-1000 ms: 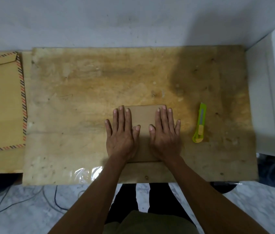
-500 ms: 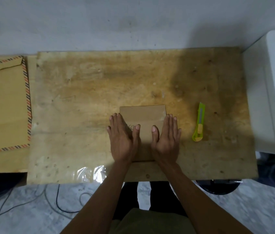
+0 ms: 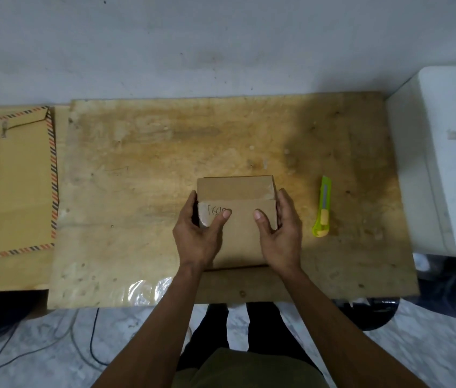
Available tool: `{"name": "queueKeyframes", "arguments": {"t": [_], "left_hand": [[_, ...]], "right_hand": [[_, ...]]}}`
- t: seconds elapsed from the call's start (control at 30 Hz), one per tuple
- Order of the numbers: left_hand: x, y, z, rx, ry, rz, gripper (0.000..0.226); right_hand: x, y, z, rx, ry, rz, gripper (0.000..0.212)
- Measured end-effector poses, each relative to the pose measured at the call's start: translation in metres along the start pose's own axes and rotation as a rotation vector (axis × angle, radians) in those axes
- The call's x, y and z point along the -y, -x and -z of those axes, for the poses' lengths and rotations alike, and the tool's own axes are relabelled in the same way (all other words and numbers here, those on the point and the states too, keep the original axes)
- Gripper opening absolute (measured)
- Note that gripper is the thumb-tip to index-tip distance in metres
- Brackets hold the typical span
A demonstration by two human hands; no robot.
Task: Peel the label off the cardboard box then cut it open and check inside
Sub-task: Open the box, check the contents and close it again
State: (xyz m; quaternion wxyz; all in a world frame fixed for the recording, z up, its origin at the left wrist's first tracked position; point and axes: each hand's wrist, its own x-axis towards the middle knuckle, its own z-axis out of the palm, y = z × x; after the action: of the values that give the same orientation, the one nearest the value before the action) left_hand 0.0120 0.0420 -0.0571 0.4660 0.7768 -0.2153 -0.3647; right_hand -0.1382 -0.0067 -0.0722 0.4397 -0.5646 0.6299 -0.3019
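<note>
A person seated at a stained plywood tabletop holds a small brown cardboard box between both hands, at the near middle of the board and just in front of the body. The left hand wraps the box's left side, fingers curled round the edge and thumb laid across the top beside a strip of clear tape bearing dark handwritten lettering; the right hand grips the right side the same way, its thumb resting on the top face. The box sits directly between the two palms, its far end clear of the fingers, and whether it rests on the board or is slightly raised cannot be told. The work appears to be at its opening step: the box looks sealed and uncut, and the hands seem to be steadying or turning it to find the label's edge. The next move likely calls for one hand to hold the box firm while a fingernail of the other lifts a corner of the taped label. A lime-green utility knife with a yellow slider lies untouched on the board near the right hand, ready for the cut. A brown paper envelope with striped airmail edging lies well apart to the left.
</note>
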Motion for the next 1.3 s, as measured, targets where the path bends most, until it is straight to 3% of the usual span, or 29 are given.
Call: {"name": "queueKeyframes", "arguments": {"t": [0.1, 0.2, 0.33, 0.47, 0.63, 0.8, 0.9, 1.1, 1.3], "left_hand": [[-0.006, -0.002, 0.003, 0.026, 0.145, 0.071, 0.077], [-0.014, -0.003, 0.006, 0.003, 0.322, 0.173, 0.081], [-0.021, -0.005, 0.009, 0.000, 0.450, 0.243, 0.074], [-0.025, -0.007, 0.013, 0.065, 0.473, 0.283, 0.082], [-0.022, -0.007, 0.017, 0.100, 0.508, 0.293, 0.066], [-0.010, -0.004, 0.005, 0.030, 0.232, 0.055, 0.075], [0.007, -0.006, 0.002, 0.050, -0.040, -0.203, 0.067], [0.030, -0.013, -0.005, 0.162, -0.519, -0.563, 0.053], [0.035, -0.014, -0.004, 0.167, -0.816, -0.536, 0.059]], "right_hand": [[0.005, -0.005, 0.006, 0.023, -0.207, -0.131, 0.069], [0.008, -0.016, 0.012, 0.020, -0.289, -0.185, 0.063], [0.014, -0.024, 0.019, 0.090, -0.300, -0.195, 0.046], [0.017, -0.020, 0.019, 0.134, -0.332, -0.223, 0.041], [0.014, -0.015, 0.019, 0.160, -0.302, -0.217, 0.034], [0.012, -0.010, 0.006, 0.081, -0.009, -0.003, 0.035], [-0.002, -0.008, -0.004, 0.040, 0.239, 0.091, 0.052], [-0.008, -0.011, -0.014, 0.140, 0.551, 0.309, 0.057], [-0.018, -0.003, -0.016, 0.260, 0.772, 0.261, 0.064]]}}
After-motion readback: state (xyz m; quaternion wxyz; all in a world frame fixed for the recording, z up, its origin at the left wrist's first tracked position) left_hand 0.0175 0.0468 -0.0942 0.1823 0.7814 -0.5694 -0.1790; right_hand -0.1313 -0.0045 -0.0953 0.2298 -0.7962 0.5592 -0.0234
